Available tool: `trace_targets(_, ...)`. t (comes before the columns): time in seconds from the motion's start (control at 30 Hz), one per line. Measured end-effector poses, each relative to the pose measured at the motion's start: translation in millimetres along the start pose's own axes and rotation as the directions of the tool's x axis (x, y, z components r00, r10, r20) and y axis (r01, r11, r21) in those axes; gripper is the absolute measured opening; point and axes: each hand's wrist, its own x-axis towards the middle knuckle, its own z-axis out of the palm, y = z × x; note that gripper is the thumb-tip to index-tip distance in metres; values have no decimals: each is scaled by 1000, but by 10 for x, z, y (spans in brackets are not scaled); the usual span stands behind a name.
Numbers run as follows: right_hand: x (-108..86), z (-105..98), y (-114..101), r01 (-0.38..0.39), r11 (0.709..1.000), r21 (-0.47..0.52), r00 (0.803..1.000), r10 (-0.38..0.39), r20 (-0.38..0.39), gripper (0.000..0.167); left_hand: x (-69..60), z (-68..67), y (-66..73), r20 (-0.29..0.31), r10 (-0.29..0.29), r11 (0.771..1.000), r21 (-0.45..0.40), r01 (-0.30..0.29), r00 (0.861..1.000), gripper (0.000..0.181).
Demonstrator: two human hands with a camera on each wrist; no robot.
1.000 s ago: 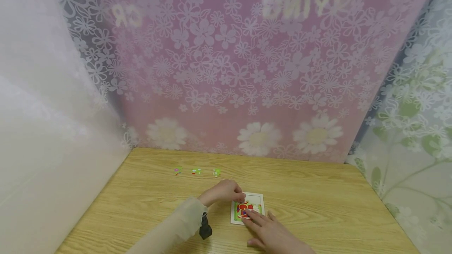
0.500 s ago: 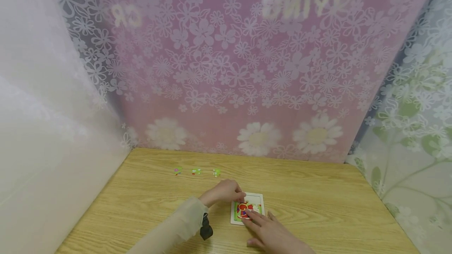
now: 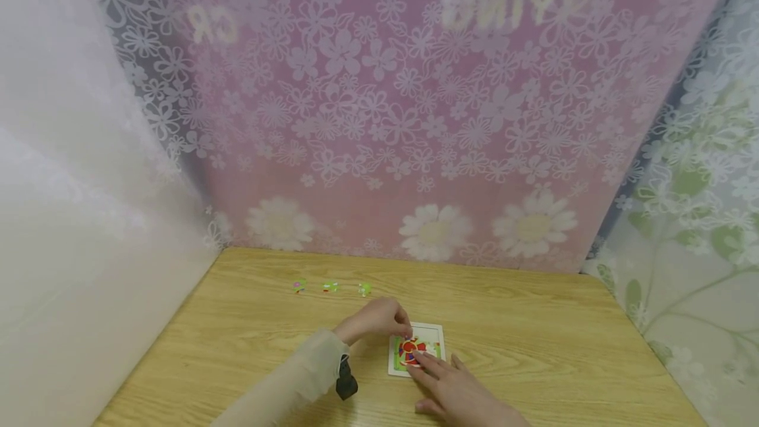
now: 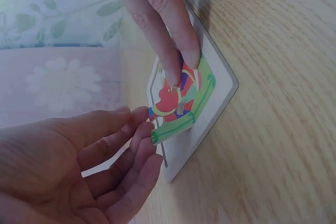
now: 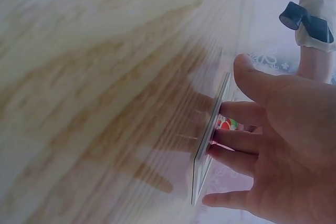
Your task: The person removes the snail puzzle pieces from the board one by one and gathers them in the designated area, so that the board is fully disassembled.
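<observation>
"What's hard to see?"

"The end of the red-and-blue piece (image 4: 151, 113) my left hand (image 3: 378, 318) pinches; its fingertips cover it. My right hand (image 3: 453, 384) rests straight fingers on the puzzle board (image 3: 435, 330) between both hands, hiding part of its picture."

"How many others?"

"Three loose pieces (image 3: 364, 289), past my left hand (too small to read from here)."

"And around you?"

"Wood-grain bench (image 3: 534, 328) under both hands, pink flowered sheeting (image 3: 415, 117) beyond them."
</observation>
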Motion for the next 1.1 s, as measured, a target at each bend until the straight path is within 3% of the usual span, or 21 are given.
trace_targets(0.2, 7, 7, 4, 7, 1000, -15, 1000, -7, 2, 69, 3, 9, -60, 14, 26, 1000, 7, -26, 1000, 10)
trace_targets(0.5, 10, 22, 12, -3, 1000, 1, 1000, 3, 16, 70, -72, -10, -128, 13, -27, 994, -105, 28, 1000, 10)
trace_targets(0.7, -1, 6, 6, 7, 1000, 0, 1000, -7, 12, 69, -122, -8, -161, 8, -24, 976, -215, 26, 1000, 6)
trace_targets(1.1, 18, 9, 19, 11, 1000, 4, 1000, -11, 0, 68, -155, 22, -273, -31, 12, 972, -236, -19, 999, 8)
